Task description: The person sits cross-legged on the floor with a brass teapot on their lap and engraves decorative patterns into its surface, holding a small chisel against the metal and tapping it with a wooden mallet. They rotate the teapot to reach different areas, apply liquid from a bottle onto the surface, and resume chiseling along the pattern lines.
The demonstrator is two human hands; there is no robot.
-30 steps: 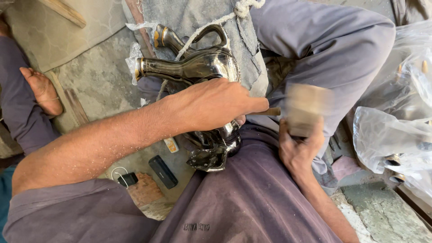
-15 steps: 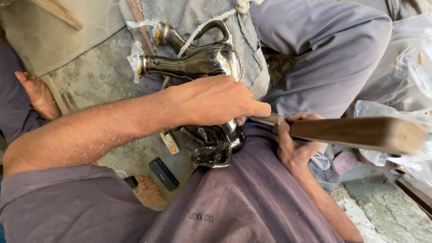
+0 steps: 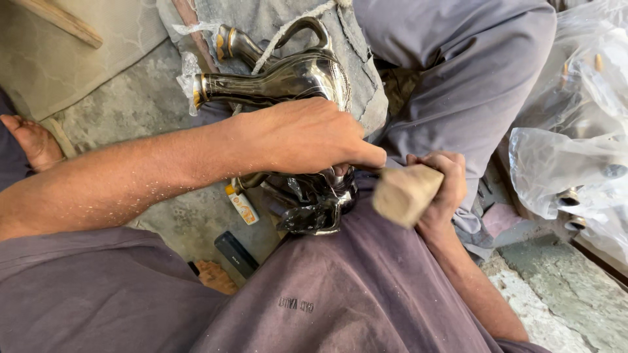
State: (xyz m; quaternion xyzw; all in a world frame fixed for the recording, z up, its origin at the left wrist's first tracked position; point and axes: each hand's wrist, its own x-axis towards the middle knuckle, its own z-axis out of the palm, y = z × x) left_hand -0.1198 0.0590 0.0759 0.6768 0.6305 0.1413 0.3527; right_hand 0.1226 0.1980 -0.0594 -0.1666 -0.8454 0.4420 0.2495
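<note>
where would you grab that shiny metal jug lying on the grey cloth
Judging by its pose, take the metal jug by its narrow neck, coming from the left side of the view. It lies on its side with the neck bare, while the left hand crowds the wide belly.

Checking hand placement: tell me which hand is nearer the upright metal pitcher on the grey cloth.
Left. The left hand lies just below the metal pitcher, almost touching; the right hand grips a wooden handle farther right.

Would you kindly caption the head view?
Left hand steadies dark polished metal ewer on lap; right hand grips wooden-handled tool.
</note>
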